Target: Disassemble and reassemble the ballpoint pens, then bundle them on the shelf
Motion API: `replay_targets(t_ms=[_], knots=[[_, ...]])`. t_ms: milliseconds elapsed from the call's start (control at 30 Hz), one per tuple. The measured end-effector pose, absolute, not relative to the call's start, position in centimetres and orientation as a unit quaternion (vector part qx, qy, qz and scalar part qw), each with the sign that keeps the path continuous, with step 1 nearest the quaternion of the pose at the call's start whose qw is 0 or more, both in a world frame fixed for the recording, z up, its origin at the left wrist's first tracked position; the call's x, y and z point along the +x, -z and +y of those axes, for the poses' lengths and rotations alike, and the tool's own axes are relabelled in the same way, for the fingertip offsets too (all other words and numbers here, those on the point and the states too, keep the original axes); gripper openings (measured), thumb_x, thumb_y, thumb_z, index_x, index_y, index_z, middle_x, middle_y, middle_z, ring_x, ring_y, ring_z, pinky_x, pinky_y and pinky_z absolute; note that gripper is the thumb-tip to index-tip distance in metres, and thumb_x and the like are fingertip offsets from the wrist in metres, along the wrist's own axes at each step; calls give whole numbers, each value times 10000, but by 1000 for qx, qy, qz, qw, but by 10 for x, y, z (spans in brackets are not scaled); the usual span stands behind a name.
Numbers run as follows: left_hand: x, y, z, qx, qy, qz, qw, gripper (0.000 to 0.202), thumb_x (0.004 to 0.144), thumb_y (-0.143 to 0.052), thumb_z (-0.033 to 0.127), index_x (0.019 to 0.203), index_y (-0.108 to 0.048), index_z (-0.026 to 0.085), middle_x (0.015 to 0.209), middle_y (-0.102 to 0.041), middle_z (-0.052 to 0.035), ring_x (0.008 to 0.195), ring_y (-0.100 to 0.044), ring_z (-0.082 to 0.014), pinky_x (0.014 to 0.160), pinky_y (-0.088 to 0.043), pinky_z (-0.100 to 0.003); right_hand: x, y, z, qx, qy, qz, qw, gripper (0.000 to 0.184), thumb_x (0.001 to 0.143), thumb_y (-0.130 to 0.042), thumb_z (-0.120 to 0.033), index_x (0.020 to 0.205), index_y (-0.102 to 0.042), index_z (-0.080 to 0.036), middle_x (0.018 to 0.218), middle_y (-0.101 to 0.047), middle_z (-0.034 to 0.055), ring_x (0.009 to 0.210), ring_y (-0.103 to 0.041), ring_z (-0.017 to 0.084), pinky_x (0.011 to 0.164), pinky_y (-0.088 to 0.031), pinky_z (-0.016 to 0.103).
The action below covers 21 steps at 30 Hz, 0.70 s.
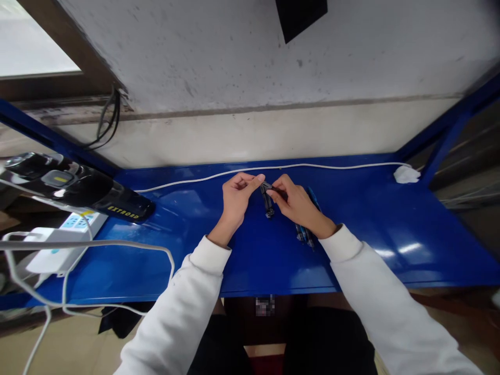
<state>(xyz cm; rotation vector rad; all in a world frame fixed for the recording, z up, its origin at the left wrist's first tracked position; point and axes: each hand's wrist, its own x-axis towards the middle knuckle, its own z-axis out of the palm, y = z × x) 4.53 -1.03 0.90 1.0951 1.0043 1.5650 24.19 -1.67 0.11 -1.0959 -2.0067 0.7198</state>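
A small black object with slim parts (267, 202) is between my two hands above the blue shelf (258, 260); its kind is too small to make out. The fingertips of my left hand (235, 199) pinch its upper left side. From the right, my right hand (297, 204) has thumb and fingers closed on its upper end. The lower end points down towards me. Beneath my right hand and wrist lie several slim blue-and-black objects that look like pens (303, 235), partly hidden by the hand.
A black cylindrical device marked EXTROAD (97, 192) lies at the left, beside a white power strip (80, 229) and looped white cables (117, 243). Along the back runs a thin white cord (211, 176). Crumpled white material (407, 174) sits at the right by the blue frame post (441, 140).
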Motion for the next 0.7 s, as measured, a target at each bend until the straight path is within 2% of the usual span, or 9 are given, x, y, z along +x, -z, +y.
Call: replay_targets(t_ms=[100, 200, 433, 533, 700], knots=[[45, -9, -10, 446, -640, 414, 469, 377, 788, -1037, 495, 751, -779, 222, 702, -687, 13, 639, -567, -120, 658, -493, -290, 240, -4, -18, -426, -253, -790, 361, 263, 1198, -487, -505, 1183, -600, -268, 957, -728, 55, 757, -638, 232, 738, -397, 348], [45, -8, -10, 445, -637, 420, 470, 356, 803, -1026, 488, 777, -792, 221, 739, -726, 1, 667, -603, -128, 676, -509, -291, 241, -5, -16, -420, -241, -799, 355, 320, 1220, -416, -470, 1083, -614, -260, 933, -715, 52, 771, -631, 228, 758, -405, 355], [46, -6, -10, 456, -627, 414, 477, 306, 825, -1009, 475, 859, -840, 222, 870, -823, -43, 746, -688, -161, 757, -549, -318, 245, 6, -12, -424, -267, -788, 359, 222, 1183, -545, -473, 1092, -528, -272, 982, -789, 64, 812, -722, 252, 744, -443, 351], [46, -6, -10, 456, -629, 408, 480, 317, 814, -1018, 473, 847, -839, 213, 851, -818, -46, 734, -682, -154, 753, -531, -312, 244, 7, -13, -425, -273, -785, 358, 190, 1171, -571, -437, 1103, -505, -272, 973, -797, 66, 817, -747, 263, 736, -439, 346], [46, -4, -9, 453, -632, 408, 477, 335, 816, -1017, 484, 833, -826, 210, 808, -788, -24, 683, -618, -127, 702, -489, -290, 243, 6, -14, -434, -253, -786, 362, 182, 1165, -576, -418, 1086, -500, -274, 886, -768, 30, 702, -705, 230, 690, -411, 326]])
